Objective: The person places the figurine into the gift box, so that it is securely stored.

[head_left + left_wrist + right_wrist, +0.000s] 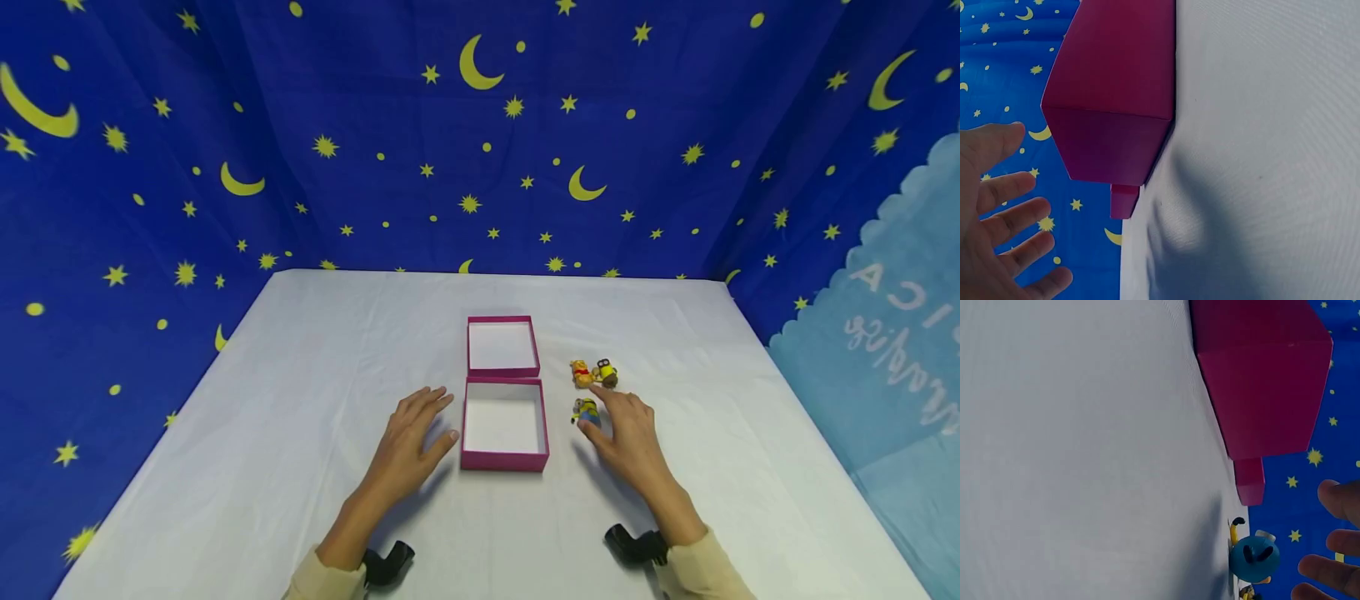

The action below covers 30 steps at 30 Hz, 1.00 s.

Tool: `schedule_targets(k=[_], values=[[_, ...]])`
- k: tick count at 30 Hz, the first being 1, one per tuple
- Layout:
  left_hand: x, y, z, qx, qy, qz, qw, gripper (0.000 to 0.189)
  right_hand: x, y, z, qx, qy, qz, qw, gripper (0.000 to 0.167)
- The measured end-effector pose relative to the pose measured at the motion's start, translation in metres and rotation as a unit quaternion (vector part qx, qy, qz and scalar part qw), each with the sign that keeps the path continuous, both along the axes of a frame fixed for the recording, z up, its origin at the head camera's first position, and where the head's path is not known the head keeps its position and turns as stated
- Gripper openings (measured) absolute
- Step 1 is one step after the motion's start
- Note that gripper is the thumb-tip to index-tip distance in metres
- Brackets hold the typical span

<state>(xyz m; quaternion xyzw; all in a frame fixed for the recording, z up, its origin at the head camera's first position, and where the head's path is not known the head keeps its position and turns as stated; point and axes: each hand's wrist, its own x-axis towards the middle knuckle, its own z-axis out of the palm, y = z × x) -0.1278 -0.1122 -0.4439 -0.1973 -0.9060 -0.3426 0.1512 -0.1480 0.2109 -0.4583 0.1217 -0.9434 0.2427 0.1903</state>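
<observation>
A magenta box with a white inside stands open-topped at the middle of the table. My left hand hovers just off its left side, fingers spread and holding nothing. On the right, my right hand reaches over a small yellow-and-blue Minion figure, with thumb and forefinger extended beside it. In the right wrist view this Minion figure shows its blue back, apart from the fingers. Just beyond are a Winnie the Pooh figure and a second Minion figure in brown.
A shallower magenta box lid lies inside-up right behind the box. White cloth covers the table. A blue star-and-moon curtain hangs at the back and sides, with a light-blue lettered cloth at right.
</observation>
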Motion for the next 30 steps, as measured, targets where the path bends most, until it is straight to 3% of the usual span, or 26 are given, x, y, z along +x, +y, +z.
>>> schedule_targets(k=[19, 30], values=[[-0.009, 0.001, -0.007, 0.08, -0.001, -0.047, 0.9957, 0.045, -0.013, 0.007, 0.001, 0.015, -0.023, 0.019, 0.9994, 0.056], [-0.01, 0.001, -0.005, 0.102, -0.057, -0.064, 0.991, 0.044, -0.018, 0.011, 0.001, 0.029, -0.045, 0.024, 0.9983, 0.054]])
